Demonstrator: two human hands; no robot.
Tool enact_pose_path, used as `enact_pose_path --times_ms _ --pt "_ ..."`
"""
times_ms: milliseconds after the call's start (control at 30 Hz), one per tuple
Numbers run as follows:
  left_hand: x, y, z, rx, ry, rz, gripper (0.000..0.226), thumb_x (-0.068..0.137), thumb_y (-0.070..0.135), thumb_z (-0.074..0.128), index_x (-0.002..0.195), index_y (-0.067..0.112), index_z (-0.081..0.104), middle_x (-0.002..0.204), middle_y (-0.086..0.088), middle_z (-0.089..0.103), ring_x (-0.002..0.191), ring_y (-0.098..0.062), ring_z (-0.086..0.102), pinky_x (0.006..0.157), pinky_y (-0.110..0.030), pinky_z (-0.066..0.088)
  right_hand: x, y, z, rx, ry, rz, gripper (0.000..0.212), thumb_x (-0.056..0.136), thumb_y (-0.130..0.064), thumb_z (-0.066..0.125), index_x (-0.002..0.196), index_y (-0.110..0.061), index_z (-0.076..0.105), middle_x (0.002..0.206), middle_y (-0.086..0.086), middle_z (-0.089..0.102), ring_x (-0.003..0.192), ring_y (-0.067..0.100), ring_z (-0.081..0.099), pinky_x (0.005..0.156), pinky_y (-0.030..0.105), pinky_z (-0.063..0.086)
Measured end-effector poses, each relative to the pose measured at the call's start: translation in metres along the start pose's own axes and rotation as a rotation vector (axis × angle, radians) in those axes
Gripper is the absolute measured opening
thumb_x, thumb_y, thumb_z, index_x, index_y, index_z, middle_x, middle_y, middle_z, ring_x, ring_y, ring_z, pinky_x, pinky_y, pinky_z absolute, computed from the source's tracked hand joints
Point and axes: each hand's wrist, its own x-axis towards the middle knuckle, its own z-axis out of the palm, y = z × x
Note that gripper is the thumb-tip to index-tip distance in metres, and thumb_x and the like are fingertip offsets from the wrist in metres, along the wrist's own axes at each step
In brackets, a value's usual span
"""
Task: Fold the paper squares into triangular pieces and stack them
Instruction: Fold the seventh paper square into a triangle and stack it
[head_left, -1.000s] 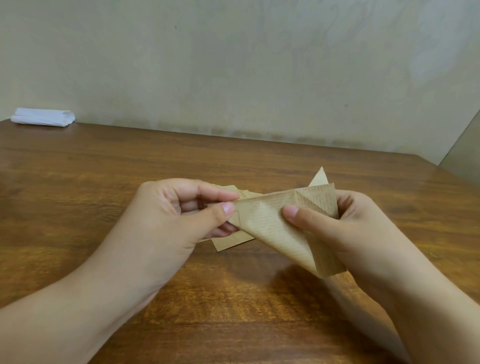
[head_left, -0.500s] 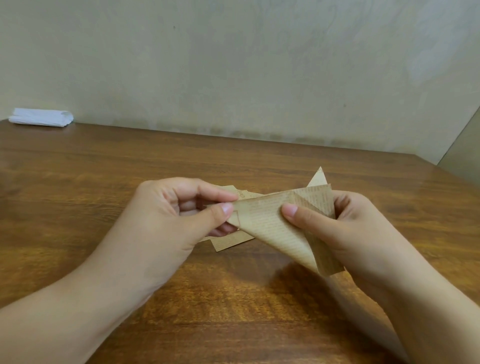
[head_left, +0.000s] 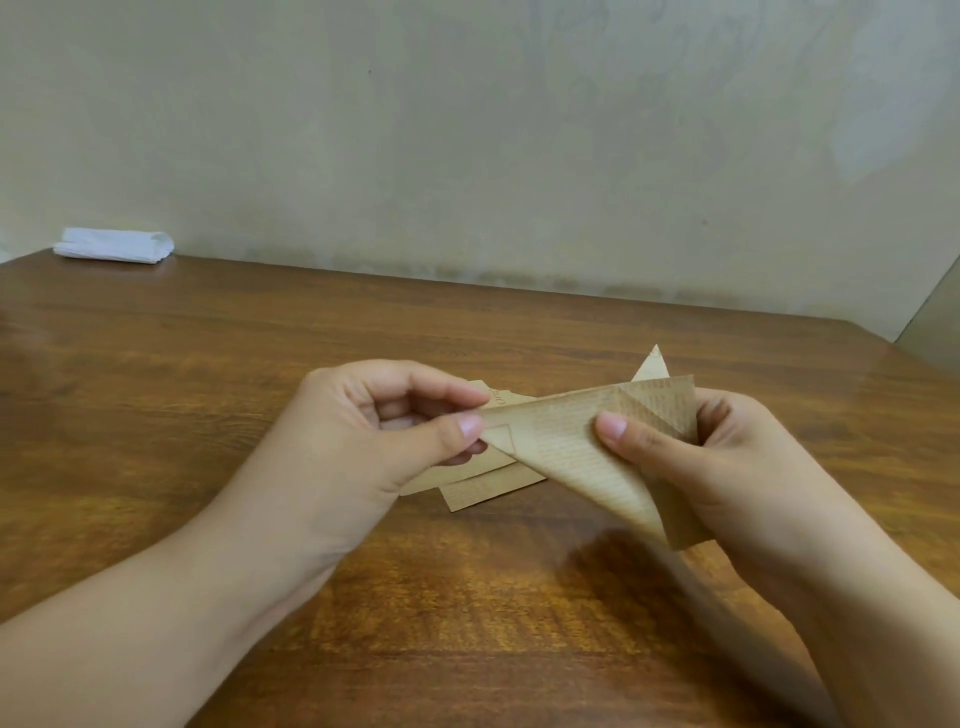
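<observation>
Nearest the camera, both forearms reach in from the lower corners of the frame and meet at centre. The left hand (head_left: 384, 431) pinches the left tip of the folded paper piece (head_left: 576, 447) between thumb and forefinger. The right hand (head_left: 727, 467) grips the piece's right end, its thumb pressed on the front face and its fingers curled behind.

The piece is held in the air above the wooden table (head_left: 208, 364), just right of centre frame. It is a brown printed sheet folded to a rough triangle. Its long axis runs along the top edge, from the left-hand tip up slightly to the right. A third corner hangs down toward the lower right, and a small flap is folded at the upper right.

The step in hand looks to be sharpening or aligning a fold. To do it well, the edges should meet exactly before the thumb runs along the crease, with the left pinch keeping the tip taut so the layers cannot slip.

Just behind the hands, flat paper sheets (head_left: 483, 486) lie on the table, partly hidden. A pale triangular point (head_left: 653, 364) shows beyond the held piece. Far off in the upper left, a folded white cloth (head_left: 114, 245) sits at the table's back edge.
</observation>
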Motion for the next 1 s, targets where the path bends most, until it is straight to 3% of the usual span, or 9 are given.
enact_pose_path --times_ms 167,333,433,567,667,800,933,1000 --pt "0.0002 0.0004 -0.004 -0.021 0.004 -0.031 0.03 0.05 0.005 0.074 0.079 0.012 0.075 0.075 -0.007 0.073 0.07 -0.012 0.069 0.068 -0.019 0.057 0.0003 0.0009 -0.0003 -0.028 0.017 -0.025 0.025 0.059 -0.037 0.071 0.078 -0.021 0.076 0.072 0.004 0.073 0.059 0.01 0.063 0.05 0.02 0.046" --pt "-0.0005 0.0017 -0.0055 -0.051 0.025 -0.083 0.029 0.055 0.006 0.074 0.084 0.01 0.074 0.077 -0.011 0.072 0.07 -0.017 0.069 0.073 -0.025 0.058 0.0002 0.0006 0.0009 -0.031 0.033 -0.059 0.022 0.06 -0.036 0.071 0.074 -0.019 0.076 0.067 0.004 0.07 0.055 0.011 0.06 0.045 0.018 0.044" --pt "-0.0005 0.0043 -0.0054 -0.074 0.036 -0.118 0.025 0.066 0.0 0.07 0.09 0.007 0.071 0.079 -0.014 0.073 0.07 -0.018 0.07 0.072 -0.027 0.059 0.0005 0.002 0.0006 -0.04 0.025 -0.085 0.031 0.06 -0.044 0.082 0.077 -0.018 0.076 0.069 0.005 0.071 0.056 0.013 0.06 0.046 0.019 0.045" --pt "-0.0003 0.0057 -0.0059 -0.08 0.057 -0.14 0.019 0.075 -0.003 0.066 0.092 0.006 0.069 0.078 -0.015 0.073 0.07 -0.019 0.071 0.07 -0.026 0.059 0.0022 0.0053 -0.0021 -0.076 0.033 -0.107 0.05 0.049 -0.055 0.075 0.082 -0.017 0.075 0.073 0.008 0.072 0.06 0.015 0.061 0.05 0.023 0.046" --pt "-0.0008 0.0056 -0.006 -0.079 0.075 -0.14 0.015 0.078 -0.003 0.065 0.089 0.005 0.07 0.076 -0.015 0.073 0.069 -0.02 0.071 0.068 -0.025 0.059 0.0016 0.0042 -0.001 -0.067 0.02 -0.105 0.04 0.057 -0.051 0.081 0.08 -0.019 0.076 0.072 0.007 0.071 0.059 0.014 0.061 0.049 0.022 0.046" --pt "-0.0006 0.0059 -0.0053 0.01 0.065 -0.043 0.015 0.077 -0.007 0.065 0.084 0.005 0.07 0.071 -0.015 0.072 0.063 -0.017 0.069 0.06 -0.019 0.055 0.0005 0.001 0.0014 -0.054 0.015 -0.077 0.025 0.058 -0.04 0.07 0.075 -0.022 0.076 0.069 0.004 0.071 0.056 0.011 0.061 0.047 0.019 0.046" --pt "-0.0014 0.0046 -0.004 0.034 -0.002 0.028 0.021 0.058 0.007 0.074 0.078 0.011 0.074 0.072 -0.01 0.072 0.064 -0.013 0.068 0.065 -0.019 0.056 -0.0006 -0.0005 0.0036 -0.051 -0.012 -0.065 0.021 0.059 -0.036 0.07 0.074 -0.022 0.077 0.067 0.003 0.071 0.055 0.009 0.062 0.047 0.017 0.046" --pt "-0.0014 0.0031 -0.0027 0.056 -0.026 0.042 0.018 0.061 0.002 0.072 0.077 0.009 0.074 0.073 -0.013 0.071 0.061 -0.014 0.067 0.064 -0.02 0.057 -0.0007 -0.0001 0.0036 -0.039 -0.013 -0.065 0.02 0.06 -0.034 0.07 0.073 -0.022 0.077 0.065 0.002 0.071 0.054 0.008 0.062 0.045 0.016 0.045"
